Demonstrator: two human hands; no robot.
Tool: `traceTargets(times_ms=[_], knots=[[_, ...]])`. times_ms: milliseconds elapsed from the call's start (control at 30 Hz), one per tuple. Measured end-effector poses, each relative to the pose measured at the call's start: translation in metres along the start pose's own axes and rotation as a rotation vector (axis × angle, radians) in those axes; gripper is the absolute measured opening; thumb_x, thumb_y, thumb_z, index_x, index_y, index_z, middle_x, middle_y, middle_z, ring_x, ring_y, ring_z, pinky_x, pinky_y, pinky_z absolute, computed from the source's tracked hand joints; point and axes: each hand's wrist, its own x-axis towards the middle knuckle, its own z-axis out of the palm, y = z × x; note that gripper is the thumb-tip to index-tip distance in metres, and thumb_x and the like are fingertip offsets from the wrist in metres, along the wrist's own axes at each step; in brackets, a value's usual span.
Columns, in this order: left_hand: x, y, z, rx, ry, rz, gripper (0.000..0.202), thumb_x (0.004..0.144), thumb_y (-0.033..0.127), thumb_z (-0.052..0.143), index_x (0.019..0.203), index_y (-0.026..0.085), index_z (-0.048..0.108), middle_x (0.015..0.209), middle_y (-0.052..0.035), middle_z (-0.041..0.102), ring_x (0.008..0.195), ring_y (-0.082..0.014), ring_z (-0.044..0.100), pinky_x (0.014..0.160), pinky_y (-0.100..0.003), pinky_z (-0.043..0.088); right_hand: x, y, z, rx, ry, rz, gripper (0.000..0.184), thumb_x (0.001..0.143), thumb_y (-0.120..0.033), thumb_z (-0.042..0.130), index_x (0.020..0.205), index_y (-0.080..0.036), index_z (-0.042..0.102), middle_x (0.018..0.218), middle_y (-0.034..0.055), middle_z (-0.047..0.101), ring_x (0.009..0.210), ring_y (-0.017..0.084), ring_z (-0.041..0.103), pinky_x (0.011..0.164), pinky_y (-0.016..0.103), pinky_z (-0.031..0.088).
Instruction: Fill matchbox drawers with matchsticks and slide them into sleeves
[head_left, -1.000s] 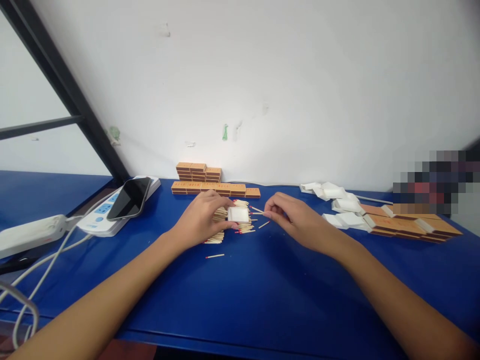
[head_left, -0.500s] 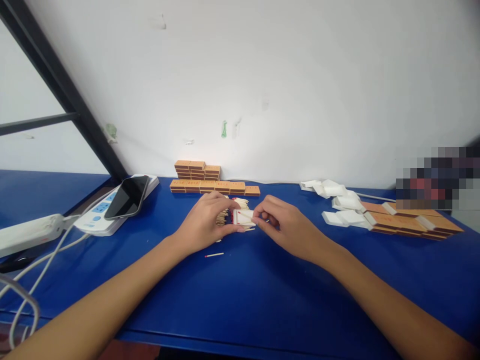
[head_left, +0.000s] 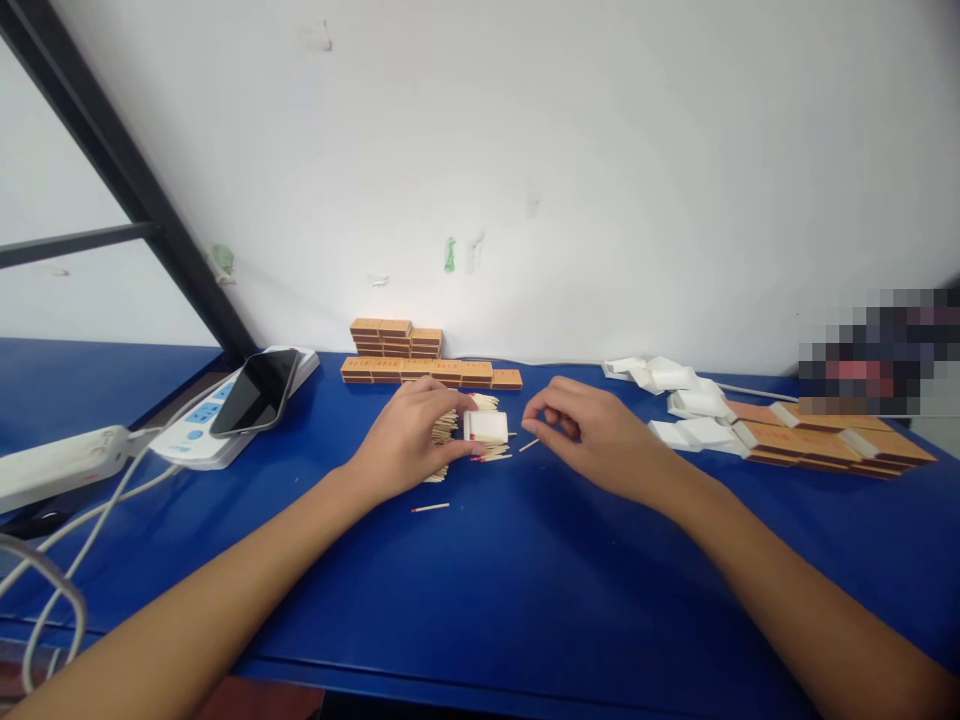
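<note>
My left hand (head_left: 411, 430) grips a small white matchbox tray (head_left: 487, 424) between thumb and fingers. Red match heads show near the tray's lower left edge. Loose matches (head_left: 444, 432) are piled under and beside this hand, and more matches (head_left: 484, 402) lie behind the tray. To the right of the tray, my right hand (head_left: 581, 428) is closed, its thumb and fingers curled together. Whether it holds anything is hidden. A single match (head_left: 529, 445) shows just under its thumb; I cannot tell if they touch. Another match (head_left: 430, 507) lies alone nearer the front.
Orange matchboxes (head_left: 401, 370) stand in rows and stacks at the back. White trays (head_left: 694, 402) and more matchboxes (head_left: 795, 440) lie at the right. A phone (head_left: 256, 393) rests on a power strip (head_left: 195, 440) at the left, with white cables (head_left: 97, 520) beside it.
My right hand has drawn back to the right, away from the tray. The match that lay slanted across the tray no longer shows there. My left hand has stayed at the tray.
</note>
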Motion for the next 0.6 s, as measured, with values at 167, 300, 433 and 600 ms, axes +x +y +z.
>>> traceTargets(times_ms=[167,300,433,600], knots=[[-0.001,-0.008,-0.003,0.089,0.028,-0.028,0.05,0.079,0.023,0.1,0.116,0.019,0.067,0.11,-0.0026,0.068,0.101,-0.0244,0.062,0.09,-0.037,0.048,0.0,0.025,-0.002,-0.001,-0.207,0.093,0.014,0.096,-0.036,0.064,0.098,-0.023,0.069,0.096,0.005,0.063,0.081,0.018,0.058,0.072,0.033,0.046],[0.0,-0.009,-0.004,0.112,0.03,-0.03,0.048,0.081,0.025,0.099,0.115,0.018,0.067,0.112,-0.0039,0.068,0.102,-0.0258,0.062,0.092,-0.039,0.048,0.0,0.024,0.007,0.061,-0.253,0.086,0.015,0.096,-0.037,0.064,0.099,-0.023,0.069,0.096,0.0043,0.061,0.082,0.018,0.057,0.073,0.031,0.045],[0.0,-0.007,-0.004,0.109,0.03,-0.027,0.048,0.082,0.025,0.099,0.117,0.019,0.067,0.112,-0.0036,0.067,0.102,-0.0252,0.062,0.092,-0.038,0.048,0.002,0.016,0.017,0.075,-0.169,0.094,0.014,0.099,-0.034,0.06,0.1,-0.023,0.068,0.095,0.0028,0.059,0.077,0.016,0.055,0.072,0.031,0.044],[0.002,-0.007,-0.003,0.112,0.029,-0.023,0.05,0.078,0.023,0.101,0.115,0.018,0.068,0.109,-0.003,0.067,0.101,-0.0249,0.061,0.09,-0.037,0.047,0.013,0.018,0.028,0.075,-0.137,0.067,0.013,0.1,-0.029,0.058,0.1,-0.022,0.068,0.098,0.0041,0.057,0.083,0.017,0.056,0.077,0.032,0.045]])
